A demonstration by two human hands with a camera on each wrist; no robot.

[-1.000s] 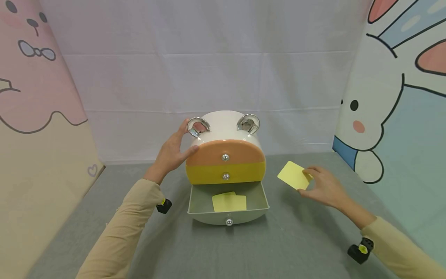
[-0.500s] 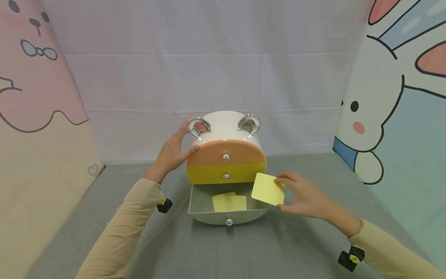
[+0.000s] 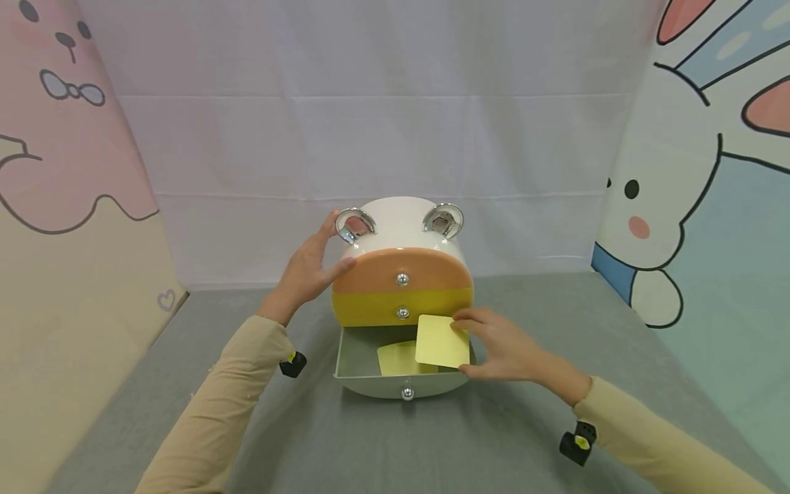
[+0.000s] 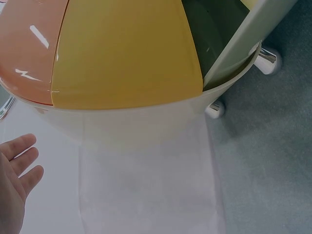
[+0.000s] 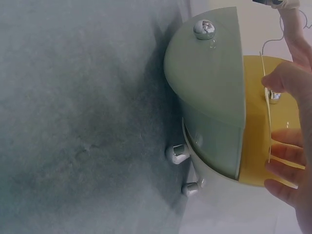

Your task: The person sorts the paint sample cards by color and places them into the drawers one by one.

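Note:
A small drawer box [image 3: 398,223] with a white top and silver ears stands on the table. My left hand [image 3: 305,271] rests against its left side and ear, fingers fairly straight. In the left wrist view that hand [image 4: 13,183] shows extended fingers beside the box. The bottom green drawer [image 3: 364,387] is pulled out, with yellow cards [image 3: 393,358] lying inside. Over the right part of this drawer, my right hand [image 3: 506,348] pinches another yellow card [image 3: 439,341] between thumb and fingers. Only the card's thin edge [image 5: 268,114] shows in the right wrist view.
Above the green drawer, the orange drawer [image 3: 370,271] and yellow drawer [image 3: 367,309] are closed, each with a round silver knob. Grey cloth [image 3: 345,453] covers the table. A white curtain [image 3: 382,137] hangs behind, with cartoon panels at both sides.
My right hand has carried the yellow card leftward, from beside the box to over the open green drawer. The left hand has stayed on the box.

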